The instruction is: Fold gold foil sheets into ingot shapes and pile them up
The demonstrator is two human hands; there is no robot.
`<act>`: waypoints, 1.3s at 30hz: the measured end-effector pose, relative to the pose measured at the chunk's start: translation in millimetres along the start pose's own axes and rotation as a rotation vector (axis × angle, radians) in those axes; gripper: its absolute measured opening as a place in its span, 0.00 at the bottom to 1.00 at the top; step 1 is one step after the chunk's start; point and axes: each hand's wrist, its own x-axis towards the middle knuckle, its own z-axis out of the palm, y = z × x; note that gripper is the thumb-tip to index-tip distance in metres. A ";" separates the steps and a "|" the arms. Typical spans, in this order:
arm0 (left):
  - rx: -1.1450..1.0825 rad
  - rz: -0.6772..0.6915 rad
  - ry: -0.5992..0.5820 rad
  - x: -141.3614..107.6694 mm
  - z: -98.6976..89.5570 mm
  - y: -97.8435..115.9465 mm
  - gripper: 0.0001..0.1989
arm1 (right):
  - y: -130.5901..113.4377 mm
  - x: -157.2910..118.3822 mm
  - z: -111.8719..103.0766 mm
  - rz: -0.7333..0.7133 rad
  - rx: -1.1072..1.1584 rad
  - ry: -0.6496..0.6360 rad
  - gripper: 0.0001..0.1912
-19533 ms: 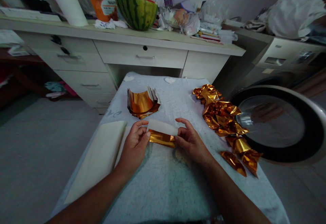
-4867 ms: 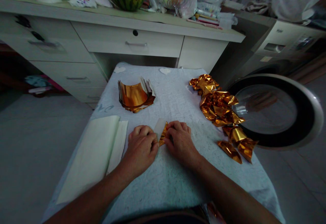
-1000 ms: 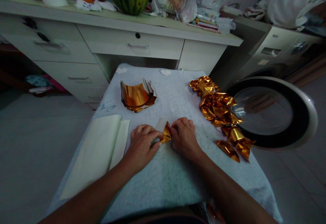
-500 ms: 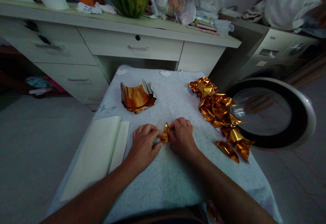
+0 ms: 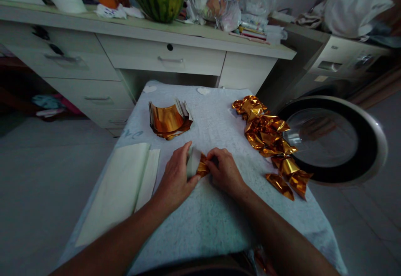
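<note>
The gold-and-white foil paper [image 5: 202, 166] lies between 2 grips, the left hand [image 5: 178, 174] and right hand [image 5: 224, 171], both pinching it.

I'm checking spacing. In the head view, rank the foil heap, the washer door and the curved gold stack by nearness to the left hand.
From the left hand:
1. Curved gold stack, just beyond
2. Foil heap, right
3. Washer door, far right

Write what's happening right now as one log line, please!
left hand: on gold-and-white piece | right hand: pinching its gold end | folded gold pieces: right side
</note>
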 end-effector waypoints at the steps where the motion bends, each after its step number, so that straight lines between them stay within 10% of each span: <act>1: -0.034 -0.013 -0.001 0.0 -0.2 0.1 0.46 | 0.0 -0.5 0.0 -0.012 0.025 0.012 0.06; 8: -0.328 -0.147 -0.046 2.0 -8.7 10.8 0.46 | -2.0 -3.0 0.4 -0.062 0.210 0.040 0.07; 20: -0.526 -0.268 -0.130 9.1 -17.0 16.5 0.15 | -0.7 -5.3 1.4 0.069 0.656 -0.136 0.09; 30: -0.826 -0.299 -0.252 7.0 -17.5 9.5 0.36 | -2.3 -0.3 -1.6 0.223 1.002 0.051 0.12; 39: -0.791 -0.346 -0.043 10.5 -22.8 8.6 0.10 | 2.6 -2.8 4.0 0.202 0.982 -0.043 0.10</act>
